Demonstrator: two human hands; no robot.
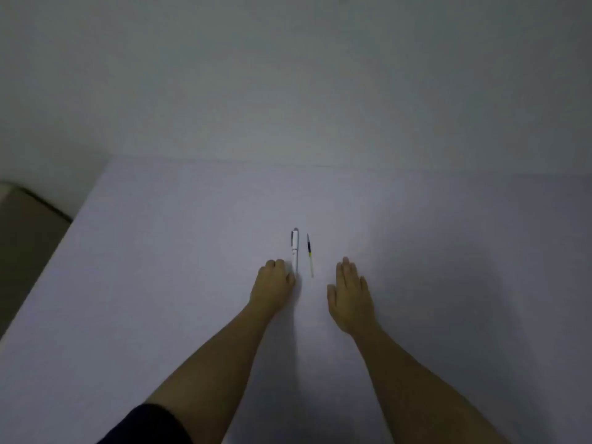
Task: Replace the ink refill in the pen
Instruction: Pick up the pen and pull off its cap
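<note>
Pen (295, 249) beside refill (309, 255), left hand (275, 285) touching

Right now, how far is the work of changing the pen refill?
Nothing looks done yet. The white pen lies whole on the table, and the loose refill lies apart, to its right. In hand: the left hand curls at the pen's near end, apparently starting to grasp it; the right hand is flat and holds nothing. Left: open the pen, swap refills, close it.
</note>
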